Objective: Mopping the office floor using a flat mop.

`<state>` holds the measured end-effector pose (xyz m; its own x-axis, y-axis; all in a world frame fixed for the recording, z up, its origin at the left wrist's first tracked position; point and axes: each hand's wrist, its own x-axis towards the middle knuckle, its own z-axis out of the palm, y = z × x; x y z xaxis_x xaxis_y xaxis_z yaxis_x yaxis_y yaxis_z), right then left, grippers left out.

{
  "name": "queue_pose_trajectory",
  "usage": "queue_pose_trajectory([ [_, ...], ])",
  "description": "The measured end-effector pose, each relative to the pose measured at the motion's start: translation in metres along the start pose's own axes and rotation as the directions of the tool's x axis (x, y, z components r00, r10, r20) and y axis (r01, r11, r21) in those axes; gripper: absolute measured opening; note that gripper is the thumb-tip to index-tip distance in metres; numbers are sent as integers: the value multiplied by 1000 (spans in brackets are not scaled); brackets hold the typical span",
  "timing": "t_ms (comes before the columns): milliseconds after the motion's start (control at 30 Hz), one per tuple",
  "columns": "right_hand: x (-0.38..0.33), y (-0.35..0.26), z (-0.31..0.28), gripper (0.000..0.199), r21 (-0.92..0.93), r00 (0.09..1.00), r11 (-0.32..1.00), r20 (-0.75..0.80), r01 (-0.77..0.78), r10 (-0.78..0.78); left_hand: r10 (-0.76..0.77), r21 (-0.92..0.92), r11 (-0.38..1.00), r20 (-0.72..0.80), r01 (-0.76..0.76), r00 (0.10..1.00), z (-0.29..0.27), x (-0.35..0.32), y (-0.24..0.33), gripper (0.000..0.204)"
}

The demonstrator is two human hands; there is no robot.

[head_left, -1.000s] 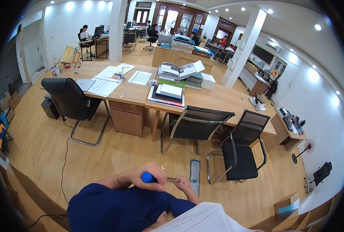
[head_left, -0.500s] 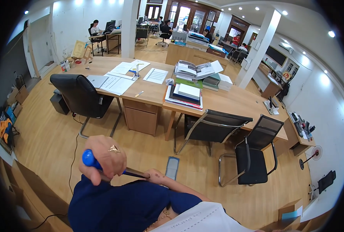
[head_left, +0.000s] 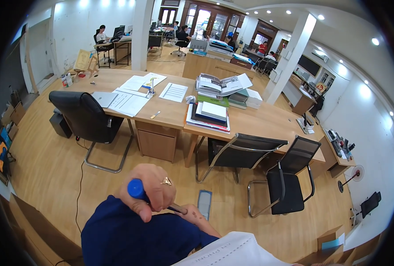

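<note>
Both my hands hold one flat mop, whose pole slants down from left to right in front of me. My left hand (head_left: 151, 191), with a gold ring on it, wraps round the pole's upper end, just below its blue end cap (head_left: 135, 188). Lower down, my right hand (head_left: 193, 216) is closed round the grey pole (head_left: 177, 208); its fingers are partly hidden. The grey-blue rectangular mop head (head_left: 204, 204) lies flat on the wooden floor, beyond my right hand. My navy sleeve (head_left: 130, 235) covers the left arm.
A long wooden desk (head_left: 161, 106) with papers and stacked books (head_left: 219, 93) stands ahead. Black chairs stand along it: one at left (head_left: 79, 113), two at right (head_left: 245, 150) (head_left: 285, 190). A cable (head_left: 79, 190) trails on the floor at left. Cardboard boxes (head_left: 33, 226) flank me. People sit farther back.
Both hands have moved right and nearer to me with the pole. The mop head has slid slightly right and closer over the floor. The view has shifted a little.
</note>
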<state>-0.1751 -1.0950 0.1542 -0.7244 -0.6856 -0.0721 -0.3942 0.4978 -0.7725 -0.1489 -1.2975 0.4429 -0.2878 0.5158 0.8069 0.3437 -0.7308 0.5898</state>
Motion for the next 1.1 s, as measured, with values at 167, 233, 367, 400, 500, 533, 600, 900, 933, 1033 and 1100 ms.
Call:
queue_pose_trajectory([
  [167, -55, 54, -2, 23, -79, 965, 977, -189, -198, 180, 46, -103, 994, 106, -35, 993, 2, -9, -53, 23],
  [233, -88, 81, -1, 22, -99, 935, 965, -287, -243, 206, -68, -61, 995, 126, 76, 990, 15, -6, -74, 22],
  [367, -163, 112, 4, 19, 15, 797, 926, -504, -377, 333, -224, 17, 974, 268, 228, 937, 42, 1, -108, 23],
  [400, -183, 119, 9, 19, 22, 793, 925, -507, -379, 337, -264, 19, 963, 288, 270, 921, 51, 1, -119, 23],
  [500, -237, 131, 21, 20, 101, 633, 887, -664, -450, 397, -321, -5, 939, 347, 344, 881, 73, 8, -154, 22],
  [533, -251, 112, 19, 19, 143, 559, 812, -658, -566, 505, -340, -18, 929, 353, 370, 872, 79, 5, -163, 22],
  [600, -281, 109, 25, 19, 198, 451, 711, -652, -674, 609, -374, -35, 913, 325, 406, 868, 96, 3, -182, 20],
  [900, -384, 122, 106, 26, 252, 186, 627, -816, -737, 547, -564, -213, 755, 273, 621, 779, 162, -27, -233, 19],
  [933, -393, 119, 113, 26, 264, 161, 597, -811, -757, 563, -564, -211, 752, 283, 624, 775, 167, -28, -234, 19],
  [1033, -406, 111, 127, 26, 292, 111, 551, -804, -782, 585, -550, -200, 746, 352, 635, 757, 179, -31, -233, 18],
  [1100, -409, 107, 132, 26, 301, 94, 536, -802, -789, 590, -522, -169, 769, 389, 616, 759, 183, -33, -228, 17],
])
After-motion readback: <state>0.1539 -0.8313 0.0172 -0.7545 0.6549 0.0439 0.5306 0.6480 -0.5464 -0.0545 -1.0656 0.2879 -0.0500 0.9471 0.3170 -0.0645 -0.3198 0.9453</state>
